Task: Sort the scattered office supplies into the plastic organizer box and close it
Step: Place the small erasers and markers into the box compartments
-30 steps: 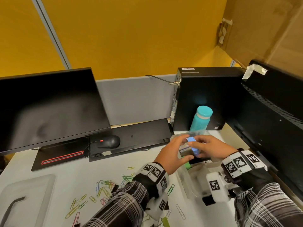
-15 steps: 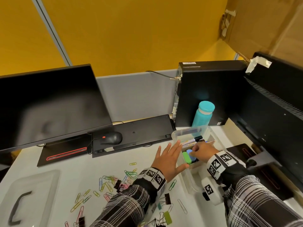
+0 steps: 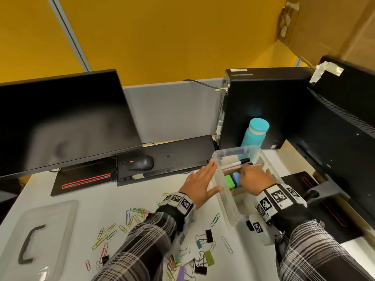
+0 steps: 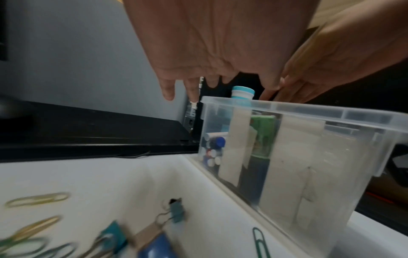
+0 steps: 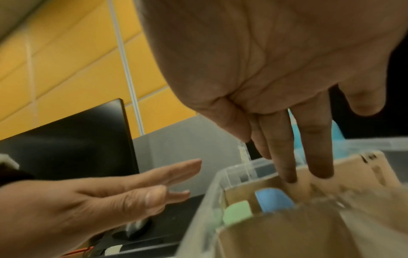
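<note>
The clear plastic organizer box (image 3: pixel 227 197) stands open on the white counter (image 3: pixel 85 201), right of the scattered paper clips (image 3: pixel 134 217) and binder clips (image 3: pixel 205 258). The left hand (image 3: pixel 199 183) lies flat against the box's left wall, fingers straight and spread. The right hand (image 3: pixel 254 178) reaches into the middle compartment, fingers extended and holding nothing, beside a blue eraser (image 3: pixel 236 178) and a green eraser (image 3: pixel 229 181). The lid (image 3: pixel 52 216) lies at the near left.

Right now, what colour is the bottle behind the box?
Teal, with a paler band under its cap; the head view shows it best.
</note>
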`<move>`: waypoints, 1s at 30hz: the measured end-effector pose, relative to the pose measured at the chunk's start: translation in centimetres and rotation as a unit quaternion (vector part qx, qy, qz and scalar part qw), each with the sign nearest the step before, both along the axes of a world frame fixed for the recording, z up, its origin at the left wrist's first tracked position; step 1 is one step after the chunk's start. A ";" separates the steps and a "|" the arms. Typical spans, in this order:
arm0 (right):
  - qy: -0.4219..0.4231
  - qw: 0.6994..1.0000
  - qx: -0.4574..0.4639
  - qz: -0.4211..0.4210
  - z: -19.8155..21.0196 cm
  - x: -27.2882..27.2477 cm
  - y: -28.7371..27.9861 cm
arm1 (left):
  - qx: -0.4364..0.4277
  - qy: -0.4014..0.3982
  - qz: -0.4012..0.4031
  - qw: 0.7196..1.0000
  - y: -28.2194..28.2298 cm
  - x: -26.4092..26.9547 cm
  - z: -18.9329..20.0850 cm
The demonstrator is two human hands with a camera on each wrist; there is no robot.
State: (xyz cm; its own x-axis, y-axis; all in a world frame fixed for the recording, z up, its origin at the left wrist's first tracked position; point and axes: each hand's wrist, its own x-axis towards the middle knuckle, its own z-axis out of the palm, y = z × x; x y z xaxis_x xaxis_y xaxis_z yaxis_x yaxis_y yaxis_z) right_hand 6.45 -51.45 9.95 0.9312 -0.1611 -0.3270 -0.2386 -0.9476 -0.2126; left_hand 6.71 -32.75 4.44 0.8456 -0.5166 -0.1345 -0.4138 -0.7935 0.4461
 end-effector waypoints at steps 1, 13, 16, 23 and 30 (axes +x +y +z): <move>-0.027 1.000 0.002 0.012 0.6 -0.5 0.2 | -0.021 -0.005 0.012 1.000 1.1 -0.4 0.0; -0.011 0.951 0.083 0.296 -6.6 -6.5 7.4 | 0.034 0.030 0.045 0.998 11.7 -6.9 -2.9; 0.098 0.949 0.017 0.298 -10.1 -7.3 7.6 | 0.054 0.060 -0.023 0.996 10.7 -8.3 -3.1; 0.110 0.965 0.068 0.229 -11.5 -7.3 8.4 | 0.143 0.137 -0.110 0.974 9.0 -9.3 -4.3; 0.136 0.777 0.595 -0.153 -9.8 -7.3 7.9 | 0.169 0.130 -0.118 0.970 8.9 -9.1 -4.4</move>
